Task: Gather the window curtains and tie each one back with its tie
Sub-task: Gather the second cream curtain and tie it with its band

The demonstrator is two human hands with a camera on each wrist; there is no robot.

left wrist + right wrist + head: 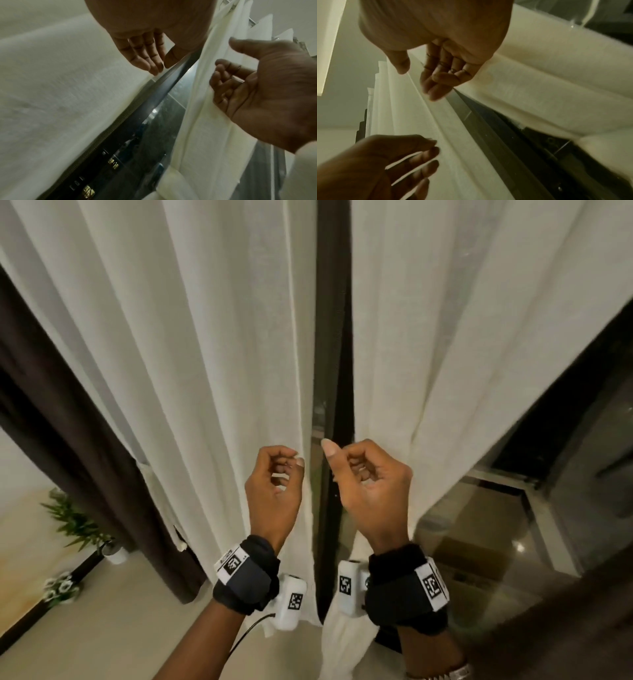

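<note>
Head view: my left hand point(274, 491) and right hand point(371, 487), at lower centre, are raised palm-up with fingers loosely curled, each grip holding nothing. The left curtain point(191, 354) and right curtain point(455, 337) hang on either side of a narrow gap showing dark window point(334, 337). My fingertips lie at the inner hems. A dark drape point(68, 422) hangs at left, near plants point(75, 522).

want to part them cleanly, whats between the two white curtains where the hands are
In the head view, only a narrow gap: the dark window frame and glass stand between left curtain and right curtain.
</note>
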